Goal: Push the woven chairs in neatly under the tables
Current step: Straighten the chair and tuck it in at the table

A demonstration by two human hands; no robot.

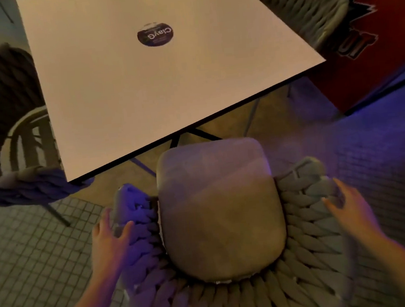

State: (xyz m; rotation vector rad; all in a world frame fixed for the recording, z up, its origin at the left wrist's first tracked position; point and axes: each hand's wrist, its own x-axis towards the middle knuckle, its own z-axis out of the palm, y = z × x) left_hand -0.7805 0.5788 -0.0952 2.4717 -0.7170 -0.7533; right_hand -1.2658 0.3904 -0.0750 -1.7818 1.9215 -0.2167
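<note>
A woven chair (309,237) with a grey seat cushion (221,208) stands right below me, facing the white square table (122,91). Only the cushion's front edge reaches the table's near edge; most of the seat is out from under it. My left hand (108,237) rests on the chair's left woven armrest, fingers spread around its outer side. My right hand (351,211) lies with fingers apart on the right armrest. Neither hand is clearly clasped around the weave.
Another woven chair (28,185) sits at the table's left side, and a third (306,7) at the far right corner. A round dark sticker (154,34) marks the tabletop. A red panel (382,39) stands to the right. The floor is small tiles.
</note>
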